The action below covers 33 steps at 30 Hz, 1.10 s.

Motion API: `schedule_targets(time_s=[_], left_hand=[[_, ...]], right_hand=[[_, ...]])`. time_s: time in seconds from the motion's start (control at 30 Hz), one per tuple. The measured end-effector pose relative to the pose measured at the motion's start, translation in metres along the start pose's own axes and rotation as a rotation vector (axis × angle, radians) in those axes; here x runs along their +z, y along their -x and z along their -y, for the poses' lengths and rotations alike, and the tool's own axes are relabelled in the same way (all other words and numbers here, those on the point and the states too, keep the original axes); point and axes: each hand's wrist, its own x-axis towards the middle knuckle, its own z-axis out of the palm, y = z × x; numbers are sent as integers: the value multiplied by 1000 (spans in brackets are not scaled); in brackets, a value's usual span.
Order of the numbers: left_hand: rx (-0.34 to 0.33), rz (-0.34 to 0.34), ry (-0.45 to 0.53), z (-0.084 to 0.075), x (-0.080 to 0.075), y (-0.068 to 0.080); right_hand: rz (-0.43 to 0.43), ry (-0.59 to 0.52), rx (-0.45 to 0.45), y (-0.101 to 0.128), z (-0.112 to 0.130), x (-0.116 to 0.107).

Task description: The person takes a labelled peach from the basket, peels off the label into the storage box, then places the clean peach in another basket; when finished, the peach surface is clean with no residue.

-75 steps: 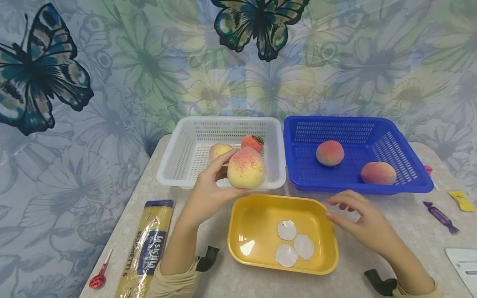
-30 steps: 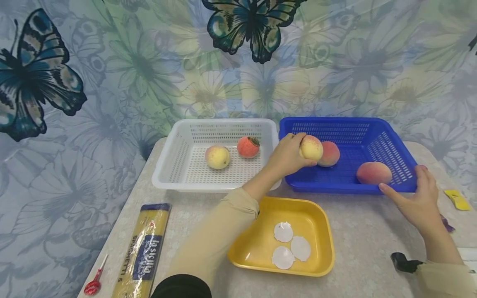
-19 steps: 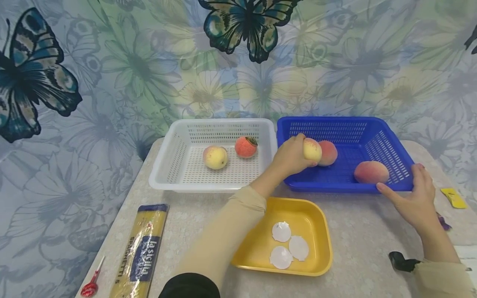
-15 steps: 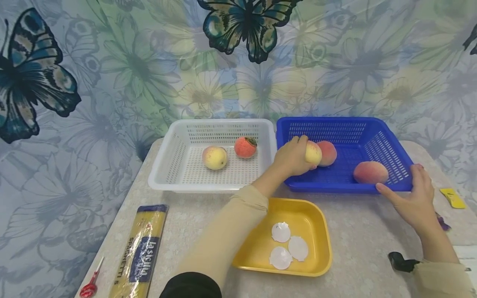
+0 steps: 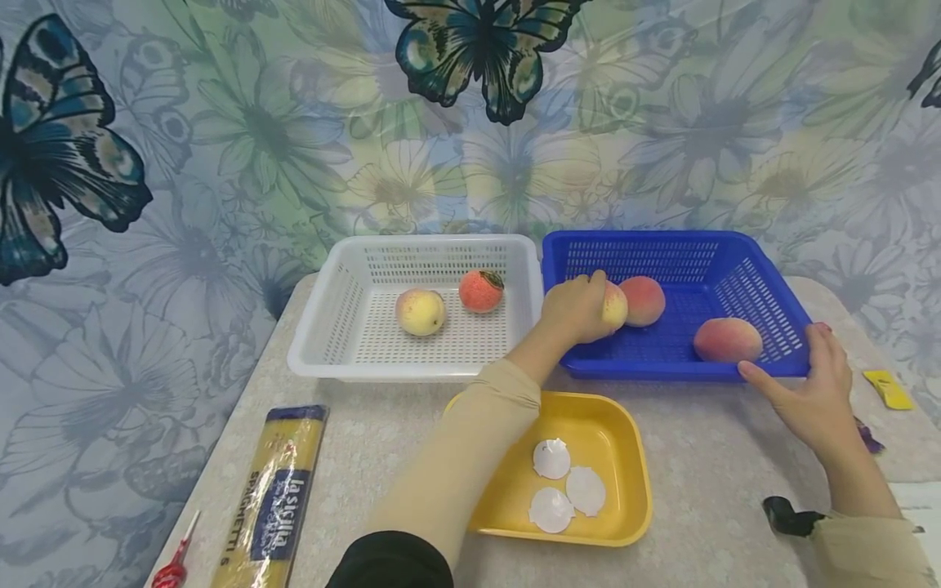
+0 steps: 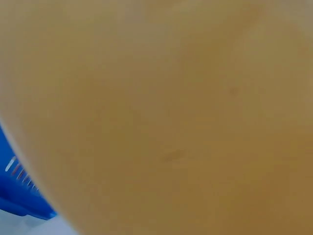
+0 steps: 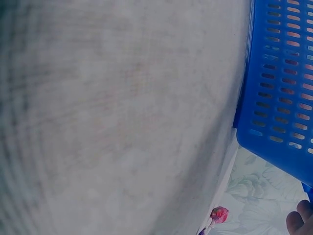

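Inside the left part of the blue basket (image 5: 662, 369), my left hand (image 5: 575, 310) grips a yellow-pink peach (image 5: 615, 306), palm down. Just right of it lies a pinker peach (image 5: 644, 300), and another peach (image 5: 728, 340) lies nearer the basket's front right. My right hand (image 5: 809, 396) holds that basket's front right corner, thumb at the front rim and fingers along the right side. Blurred beige fills most of the left wrist view. In the right wrist view the slotted wall of the blue basket (image 7: 281, 98) shows, with fingertips (image 7: 295, 221) low at the edge.
A white basket (image 5: 412, 371) at left holds a peach (image 5: 421, 312) and a persimmon (image 5: 481, 291). In front, a yellow tray (image 5: 621, 523) contains white discs (image 5: 586, 491). A spaghetti pack (image 5: 275, 498) and a lollipop (image 5: 172, 567) lie left, a yellow wrapper (image 5: 888, 389) right.
My left hand has carried the peach from over the white basket into the blue basket and lowered it beside another peach. My right hand has moved from the yellow tray to the blue basket's corner.
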Motion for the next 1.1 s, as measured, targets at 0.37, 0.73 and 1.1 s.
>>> schedule_targets(time_s=[0.37,0.73,1.1], left_hand=[[-26,7,-135,-5,5,-2],[-7,72,-112,-2,5,-5],[51,65,-42,-1,4,-4]], right_hand=[[-5,-15,-6,0,-1,0],[-8,-23,-17,2,2,1],[-3,-18,-3,1,1,0]])
